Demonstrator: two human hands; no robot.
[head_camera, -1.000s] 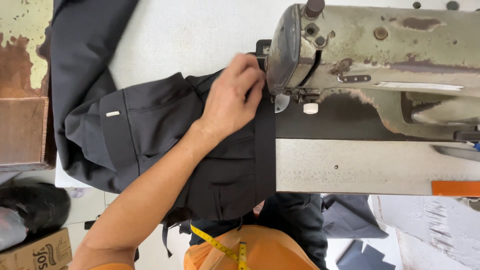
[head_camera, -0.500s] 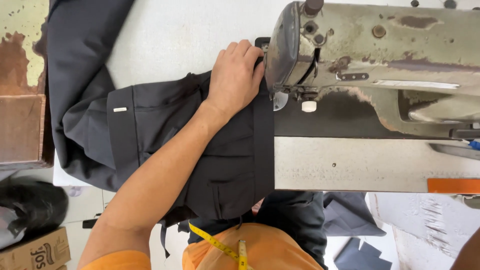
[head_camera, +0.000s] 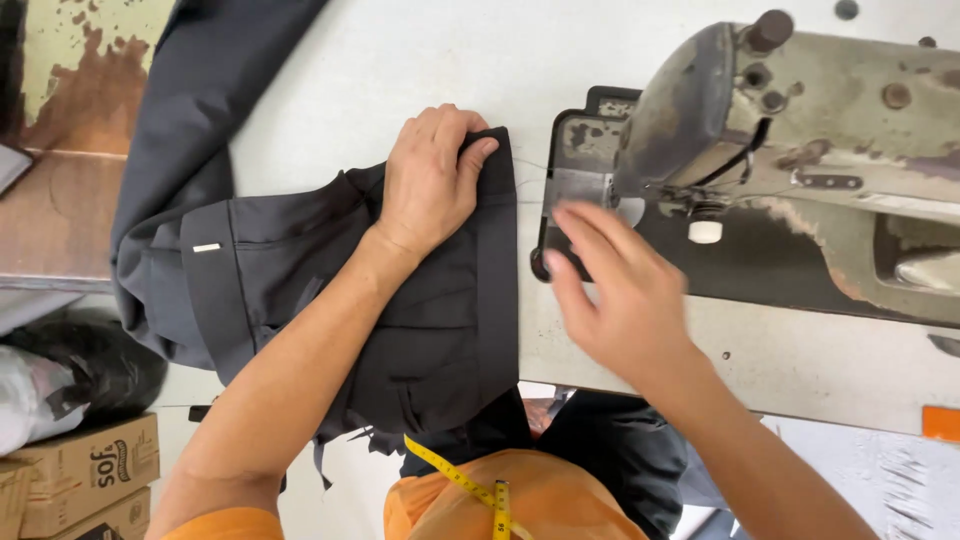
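Nearest you: a yellow tape measure (head_camera: 465, 480) draped over your orange shirt (head_camera: 520, 500), at the bottom edge of the view

Left side, low: cardboard boxes (head_camera: 85, 470) stacked beside a dark plastic bag (head_camera: 90, 365)

Your left hand (head_camera: 430, 180): palm down on the dark trousers (head_camera: 420, 310), fingers curled over the top fold and pinching the cloth edge against the thumb

The dark trousers: folded flat on the white table (head_camera: 400, 70), just left of the sewing machine (head_camera: 800, 170), with one long folded edge running straight toward you; a small pale tag (head_camera: 207, 247) sits on the waistband at the left, and more dark cloth trails up and off the far left corner

Your right hand (head_camera: 610, 290): blurred, fingers spread and holding nothing, hovering over the front of the machine bed near the needle plate (head_camera: 575, 185); whether it touches the plate cannot be told

Sewing machine: old, worn grey-green paint, its head over the bed to your right

Farthest left: a rust-stained surface (head_camera: 80, 70) beyond the table edge
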